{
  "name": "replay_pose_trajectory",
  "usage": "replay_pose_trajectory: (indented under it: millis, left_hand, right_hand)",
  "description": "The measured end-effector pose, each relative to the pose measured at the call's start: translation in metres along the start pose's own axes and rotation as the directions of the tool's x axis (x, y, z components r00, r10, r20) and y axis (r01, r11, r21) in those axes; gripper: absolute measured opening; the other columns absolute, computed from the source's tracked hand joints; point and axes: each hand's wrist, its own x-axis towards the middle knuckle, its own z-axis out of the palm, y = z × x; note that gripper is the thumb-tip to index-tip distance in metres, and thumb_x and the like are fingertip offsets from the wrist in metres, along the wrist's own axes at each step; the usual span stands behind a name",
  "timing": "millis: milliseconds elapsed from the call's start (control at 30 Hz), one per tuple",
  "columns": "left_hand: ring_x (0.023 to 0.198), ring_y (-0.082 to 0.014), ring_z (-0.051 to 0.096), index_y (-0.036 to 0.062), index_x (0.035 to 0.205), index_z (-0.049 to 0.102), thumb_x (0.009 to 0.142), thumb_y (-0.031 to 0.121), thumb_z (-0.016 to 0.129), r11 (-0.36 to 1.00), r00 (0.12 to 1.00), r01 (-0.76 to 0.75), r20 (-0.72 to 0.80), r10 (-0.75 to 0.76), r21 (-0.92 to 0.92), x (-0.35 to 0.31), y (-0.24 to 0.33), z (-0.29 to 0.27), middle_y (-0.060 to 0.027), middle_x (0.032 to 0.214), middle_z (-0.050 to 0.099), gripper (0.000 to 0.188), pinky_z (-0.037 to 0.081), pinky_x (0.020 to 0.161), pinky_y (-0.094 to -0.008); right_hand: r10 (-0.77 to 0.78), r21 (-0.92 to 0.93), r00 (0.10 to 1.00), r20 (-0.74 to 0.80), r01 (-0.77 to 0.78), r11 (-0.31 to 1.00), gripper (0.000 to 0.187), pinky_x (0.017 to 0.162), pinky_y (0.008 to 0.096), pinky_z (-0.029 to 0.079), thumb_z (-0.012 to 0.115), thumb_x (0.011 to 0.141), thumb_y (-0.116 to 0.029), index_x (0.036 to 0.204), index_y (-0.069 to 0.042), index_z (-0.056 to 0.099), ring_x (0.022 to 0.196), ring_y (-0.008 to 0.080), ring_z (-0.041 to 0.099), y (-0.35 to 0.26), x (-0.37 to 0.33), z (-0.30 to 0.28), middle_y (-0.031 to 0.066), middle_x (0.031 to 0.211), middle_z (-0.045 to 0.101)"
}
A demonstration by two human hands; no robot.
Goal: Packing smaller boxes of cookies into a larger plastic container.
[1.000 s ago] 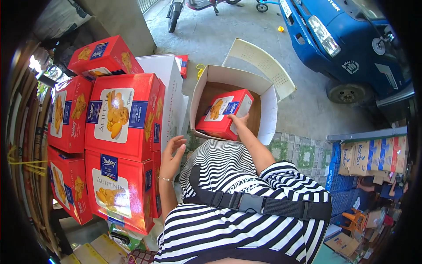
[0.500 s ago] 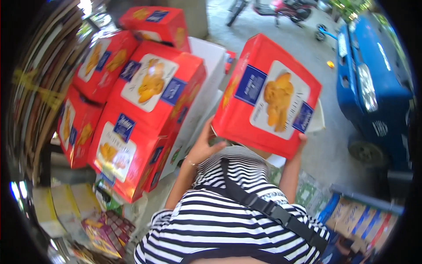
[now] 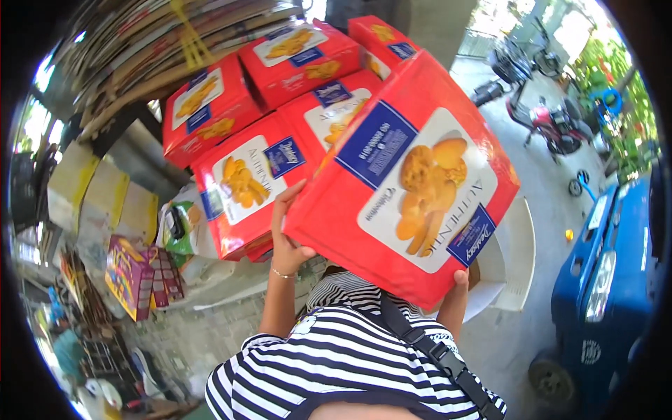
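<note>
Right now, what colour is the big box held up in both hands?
Red, with blue label patches and a white panel picturing golden biscuits: the box, clearest in the head view.

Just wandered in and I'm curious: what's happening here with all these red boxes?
A person in a striped shirt holds a big red biscuit box up with both hands: the left hand grips its left edge, the right hand supports its lower corner. Beside it stands a stack of red boxes. An open white carton sits behind.
</note>
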Motion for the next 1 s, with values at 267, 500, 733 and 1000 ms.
replay_pose_trajectory:
  millis: [267, 500, 733, 1000]
  left_hand:
    - [0.104, -0.0157, 0.046, 0.0033, 0.127, 0.032, 0.085, 0.03, 0.048, 0.992, 0.739, 0.117, -0.671, -0.062, 0.038, -0.036, 0.009, -0.09, -0.006, 0.114, 0.045, 0.053, 0.036, 0.089, -0.0286]
    - [0.123, -0.0196, 0.032, 0.0091, 0.134, 0.023, 0.088, 0.038, 0.04, 0.998, 0.59, 0.056, -0.806, -0.037, -0.005, -0.051, 0.001, -0.137, -0.0082, 0.134, 0.032, 0.057, 0.027, 0.1, -0.0345]
    - [0.127, -0.028, 0.02, -0.0025, 0.135, 0.012, 0.079, 0.043, 0.048, 0.897, 0.698, -0.078, -0.619, 0.361, 0.435, -0.047, -0.075, -0.268, -0.0197, 0.139, 0.018, 0.081, 0.016, 0.104, -0.0347]
    - [0.132, -0.0206, 0.009, 0.0126, 0.139, 0.004, 0.09, 0.046, 0.031, 0.99, 0.829, 0.131, -0.553, -0.08, 0.052, 0.013, 0.001, -0.212, -0.0086, 0.144, 0.008, 0.065, 0.01, 0.106, -0.0312]
  right_hand:
    - [0.172, -0.439, 0.792, 0.586, 0.132, 0.889, 0.109, 0.1, 0.0377, 0.025, 0.067, 0.067, -0.046, 0.138, -0.005, -0.004, 0.124, 0.0259, 0.029, 0.015, 0.051, 0.074, 0.0156, 0.137, 0.024]
    - [0.292, -0.394, 0.557, 0.778, 0.071, 0.916, 0.115, 0.092, 0.0362, 0.035, 0.069, 0.068, -0.029, 0.132, -0.012, -0.025, 0.105, 0.027, 0.048, 0.044, 0.062, 0.142, 0.0206, 0.133, 0.03]
    - [0.284, -0.303, 0.4, 0.872, -0.018, 0.953, 0.117, 0.091, 0.0379, 0.036, 0.068, 0.067, -0.024, 0.128, -0.013, -0.032, 0.104, 0.03, 0.05, 0.051, 0.05, 0.164, 0.0236, 0.132, 0.029]
    - [0.294, -0.277, 0.311, 0.904, -0.098, 0.956, 0.116, 0.096, 0.0415, 0.031, 0.065, 0.07, -0.029, 0.125, -0.015, -0.036, 0.109, 0.0344, 0.047, 0.066, 0.047, 0.186, 0.0234, 0.137, 0.022]
